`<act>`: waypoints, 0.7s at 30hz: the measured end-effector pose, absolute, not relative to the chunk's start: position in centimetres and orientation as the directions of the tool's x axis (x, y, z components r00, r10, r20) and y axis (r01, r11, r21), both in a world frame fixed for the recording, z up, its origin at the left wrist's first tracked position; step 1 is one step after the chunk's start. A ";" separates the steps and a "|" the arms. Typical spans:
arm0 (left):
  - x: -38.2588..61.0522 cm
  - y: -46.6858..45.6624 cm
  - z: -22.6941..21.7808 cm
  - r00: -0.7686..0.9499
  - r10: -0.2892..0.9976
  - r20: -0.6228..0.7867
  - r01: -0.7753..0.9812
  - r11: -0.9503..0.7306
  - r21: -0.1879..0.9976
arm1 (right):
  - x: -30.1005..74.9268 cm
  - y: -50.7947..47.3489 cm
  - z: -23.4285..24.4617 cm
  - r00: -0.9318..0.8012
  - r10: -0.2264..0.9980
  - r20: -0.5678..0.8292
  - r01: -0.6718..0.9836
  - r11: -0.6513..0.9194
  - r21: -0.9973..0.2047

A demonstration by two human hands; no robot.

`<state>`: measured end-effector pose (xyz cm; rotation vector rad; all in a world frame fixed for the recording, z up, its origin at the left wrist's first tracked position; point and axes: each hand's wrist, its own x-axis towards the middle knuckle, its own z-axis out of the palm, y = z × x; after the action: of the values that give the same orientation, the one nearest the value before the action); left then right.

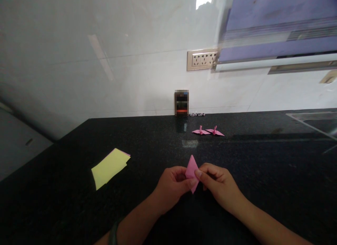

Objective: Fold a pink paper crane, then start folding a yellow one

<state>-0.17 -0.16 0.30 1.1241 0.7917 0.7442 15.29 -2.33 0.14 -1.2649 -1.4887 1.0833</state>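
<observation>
A piece of pink origami paper [192,165], folded into a narrow diamond, is held upright just above the dark countertop. My left hand [173,185] pinches it from the left, thumb across its lower front. From the right, my right hand [217,181] grips its edge between thumb and fingers. The fingers behind the paper are partly hidden. Farther back on the counter, two finished-looking pink paper cranes [201,131] [215,131] sit side by side with their wings spread.
Yellow paper sheets [109,169] lie stacked at left, a pink edge showing beneath. A phone-like device [181,103] leans on the wall beside a small beaded strand [197,114]. The speckled black countertop [155,139] runs to a sink [321,123] at right. A socket panel [202,59] is on the wall.
</observation>
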 end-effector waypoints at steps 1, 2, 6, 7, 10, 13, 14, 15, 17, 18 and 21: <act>-0.2 -0.2 0.3 0.515 0.840 -0.170 -0.114 0.264 0.958 | 15.2 -2.3 0.1 -0.098 0.992 0.083 0.213 0.102 -0.972; -0.2 -0.2 0.3 0.504 0.846 -0.174 -0.101 0.258 0.961 | 15.1 -2.4 0.2 -0.100 0.992 0.078 0.189 0.096 -0.977; -0.1 -0.4 0.4 0.492 0.855 -0.162 -0.021 0.198 0.980 | 14.7 -2.4 0.4 -0.140 0.990 0.018 0.051 0.026 -0.998; -0.1 -0.5 0.4 0.505 0.848 -0.159 -0.010 0.190 0.982 | 14.6 -2.4 0.4 -0.151 0.989 0.009 0.029 0.014 -0.999; 0.0 -0.8 0.3 0.532 0.829 -0.174 0.020 0.193 0.981 | 14.5 -2.5 0.4 -0.153 0.988 0.011 0.013 0.013 -1.000; 0.1 -0.9 0.1 0.528 0.824 -0.206 0.046 0.215 0.976 | 14.6 -2.5 0.2 -0.130 0.991 0.003 0.001 0.003 -1.000; 0.1 -1.0 0.1 0.524 0.822 -0.223 0.055 0.229 0.972 | 14.6 -2.5 0.1 -0.120 0.993 -0.005 -0.012 -0.007 -1.000; 0.2 -0.9 0.0 0.519 0.820 -0.240 0.063 0.243 0.968 | 14.7 -2.4 0.0 -0.106 0.994 -0.012 -0.025 -0.014 -1.000; 0.3 -0.9 0.0 0.510 0.818 -0.266 0.064 0.272 0.960 | 14.9 -2.2 -0.1 -0.082 0.996 -0.021 -0.042 -0.024 -0.999; 0.3 -0.9 0.0 0.509 0.817 -0.272 0.057 0.284 0.957 | 14.9 -2.1 -0.1 -0.074 0.997 -0.022 -0.047 -0.026 -0.999; 0.3 -1.0 0.1 0.518 0.808 -0.279 0.026 0.312 0.950 | 15.0 -2.0 0.0 -0.045 0.999 -0.018 -0.054 -0.020 -0.998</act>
<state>0.25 -0.98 0.13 1.1491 0.8992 0.6205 15.02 -1.97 0.02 -1.1616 -1.1923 1.2810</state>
